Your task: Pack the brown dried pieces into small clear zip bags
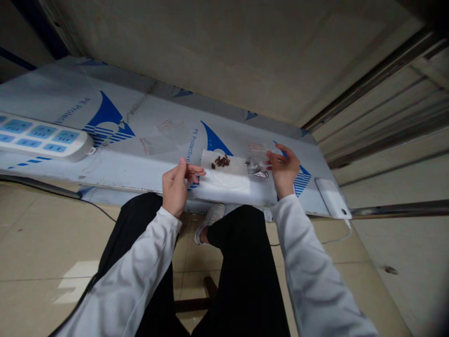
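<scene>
"One little heap of brown pieces (222, 161) on that white sheet (224, 183), toward its far left. Is the left hand (178, 187) holding any?"

"Doesn't look it from here: the thumb stands up, apart from the fingers (197, 170), which stretch loosely to the sheet's left edge."

"And the right hand (285, 171)?"

"Half curled, just beside the clear bag (257, 150) at the sheet's right end, with shiny bits (258, 169) inside. I can't tell whether those fingertips pinch it."

"What else is about?"

"Flat clear bags (171, 131) farther left on the film-covered bench (133, 164), a power strip (45, 136) beyond them, and a white device (331, 199) near the right end."
</scene>
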`<state>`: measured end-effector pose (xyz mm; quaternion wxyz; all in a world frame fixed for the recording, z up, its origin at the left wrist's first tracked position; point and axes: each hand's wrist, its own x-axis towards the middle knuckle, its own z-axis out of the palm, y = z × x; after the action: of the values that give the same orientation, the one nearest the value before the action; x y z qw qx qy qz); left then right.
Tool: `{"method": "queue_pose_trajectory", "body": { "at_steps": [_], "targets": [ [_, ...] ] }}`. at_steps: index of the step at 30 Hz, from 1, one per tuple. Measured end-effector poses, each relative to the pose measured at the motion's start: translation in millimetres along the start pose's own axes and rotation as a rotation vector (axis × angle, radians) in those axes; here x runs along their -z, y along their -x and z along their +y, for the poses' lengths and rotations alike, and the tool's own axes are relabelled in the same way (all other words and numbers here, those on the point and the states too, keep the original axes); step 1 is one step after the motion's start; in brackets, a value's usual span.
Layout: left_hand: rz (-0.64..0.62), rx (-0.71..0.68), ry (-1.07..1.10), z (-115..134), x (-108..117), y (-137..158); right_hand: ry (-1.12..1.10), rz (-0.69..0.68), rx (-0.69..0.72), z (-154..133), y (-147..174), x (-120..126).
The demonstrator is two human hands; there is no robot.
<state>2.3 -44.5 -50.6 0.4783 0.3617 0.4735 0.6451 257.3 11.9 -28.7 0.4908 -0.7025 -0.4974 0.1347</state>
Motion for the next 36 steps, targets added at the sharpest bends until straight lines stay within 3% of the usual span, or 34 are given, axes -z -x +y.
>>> {"method": "queue_pose_trajectory", "body": {
  "at_steps": [3,5,7,10,12,14,18,21,25,28,30,33,36],
  "targets": [
    [0.142,0.016,0.064,0.4,3.0,-5.7,0.384,0.080,0.079,14.3,-29.2,-2.0],
    [0.200,0.032,0.092,-0.8,3.1,-7.5,0.453,0.151,0.173,4.5,-29.5,-11.7],
    [0.225,0.062,0.114,-4.0,2.2,-8.2,0.396,0.110,0.308,-19.2,-17.3,-32.5],
    [0.229,0.110,0.132,-12.4,1.1,-8.9,0.253,-0.223,0.515,-70.0,14.4,-84.8],
    [0.235,0.134,0.154,-17.8,1.9,-9.8,0.206,-0.547,0.586,-104.5,38.7,-127.4],
    [0.276,0.152,0.184,-20.8,4.6,-11.5,0.262,-0.756,0.614,-132.3,61.6,-168.4],
    [0.461,0.138,0.148,-18.1,14.2,-16.8,0.479,-0.884,0.523,-160.7,93.4,-226.0],
    [0.551,0.166,0.084,-13.2,20.8,-19.5,0.533,-0.896,0.425,-166.6,100.8,-241.1],
    [0.526,0.105,0.036,-7.6,23.8,-17.3,0.418,-0.770,0.328,-166.0,94.1,-224.3],
    [0.504,-0.116,-0.167,-0.9,24.4,-12.6,0.172,-0.654,0.248,-157.0,85.9,-188.6],
    [0.483,-0.313,-0.369,4.1,25.5,-10.1,-0.044,-0.622,0.100,-145.7,83.7,-157.9],
    [0.245,-0.529,-0.612,8.1,26.3,-7.9,-0.306,-0.640,-0.140,-123.3,87.2,-109.8],
    [-0.095,-0.620,-0.720,6.4,22.4,-5.6,-0.400,-0.607,-0.186,-99.6,94.8,-67.2]
  ]
}}
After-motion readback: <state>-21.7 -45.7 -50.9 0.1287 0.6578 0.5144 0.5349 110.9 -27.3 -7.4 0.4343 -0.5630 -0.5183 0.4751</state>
